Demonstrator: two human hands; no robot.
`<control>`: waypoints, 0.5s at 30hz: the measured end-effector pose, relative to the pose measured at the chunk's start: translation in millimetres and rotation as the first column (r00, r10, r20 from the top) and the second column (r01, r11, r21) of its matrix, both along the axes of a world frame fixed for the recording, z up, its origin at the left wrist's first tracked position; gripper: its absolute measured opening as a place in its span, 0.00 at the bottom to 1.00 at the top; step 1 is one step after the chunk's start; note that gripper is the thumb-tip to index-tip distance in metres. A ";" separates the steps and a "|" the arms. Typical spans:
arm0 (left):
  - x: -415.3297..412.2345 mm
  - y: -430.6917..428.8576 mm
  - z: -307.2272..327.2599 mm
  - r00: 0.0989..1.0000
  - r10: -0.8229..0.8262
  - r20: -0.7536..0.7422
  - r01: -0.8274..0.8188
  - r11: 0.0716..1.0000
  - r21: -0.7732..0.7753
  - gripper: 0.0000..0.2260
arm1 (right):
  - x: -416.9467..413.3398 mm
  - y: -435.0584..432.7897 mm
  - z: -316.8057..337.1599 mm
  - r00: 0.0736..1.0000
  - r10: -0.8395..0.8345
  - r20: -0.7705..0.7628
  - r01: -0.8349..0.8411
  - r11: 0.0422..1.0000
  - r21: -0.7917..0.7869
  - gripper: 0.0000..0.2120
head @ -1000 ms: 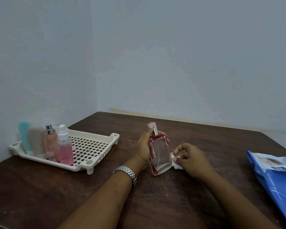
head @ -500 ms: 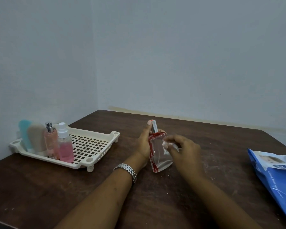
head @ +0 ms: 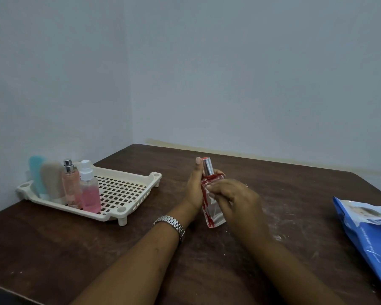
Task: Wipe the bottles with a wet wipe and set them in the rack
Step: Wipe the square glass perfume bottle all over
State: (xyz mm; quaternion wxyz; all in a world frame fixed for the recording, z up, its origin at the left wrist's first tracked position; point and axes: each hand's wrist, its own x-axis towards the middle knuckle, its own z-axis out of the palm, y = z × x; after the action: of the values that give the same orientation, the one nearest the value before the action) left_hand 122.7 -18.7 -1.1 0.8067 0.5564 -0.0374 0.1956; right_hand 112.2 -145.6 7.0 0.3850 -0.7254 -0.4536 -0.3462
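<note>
My left hand (head: 194, 190) grips a clear glass perfume bottle (head: 213, 213) with red edges and a silver sprayer, held upright just above the table. My right hand (head: 238, 200) lies across the bottle's front face, fingers pressed to the glass; the white wet wipe is hidden under them. At the left, a cream slotted rack (head: 123, 191) holds a teal tube (head: 36, 172), a beige tube (head: 52, 180), a peach spray bottle (head: 69, 183) and a pink spray bottle (head: 89, 194), all upright at its far left end.
A blue wet-wipe pack (head: 367, 234) lies at the table's right edge. The dark brown table (head: 53, 249) stands in a corner of pale walls, with whitish scuffs to the right of my hands. A silver watch (head: 171, 223) is on my left wrist.
My right hand came up from beside the bottle's base with the wipe and now covers the bottle's front, sliding over the glass. The left hand and bottle stayed nearly in place.
</note>
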 end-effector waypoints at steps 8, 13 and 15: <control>-8.8 -2.6 4.5 1.000 -0.005 -0.004 0.006 0.997 0.074 0.29 | 17.6 -7.3 -2.8 0.922 -0.080 -0.378 0.133 0.984 0.116 0.04; -7.8 1.7 2.9 0.996 0.074 -0.045 -0.072 0.997 0.041 0.31 | 10.2 -3.3 -3.7 0.967 -0.046 -0.250 0.046 0.999 -0.007 0.05; -8.6 0.7 4.4 0.997 0.055 -0.054 -0.054 0.998 0.022 0.32 | 14.3 -5.6 -3.3 0.944 -0.048 -0.326 0.057 0.998 0.018 0.04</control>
State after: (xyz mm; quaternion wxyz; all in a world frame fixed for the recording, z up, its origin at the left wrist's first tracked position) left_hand 114.1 -18.0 3.3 0.7959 0.5707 -0.0024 0.2020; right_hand 126.5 -151.3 3.8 0.4549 -0.7793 -0.3594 -0.2379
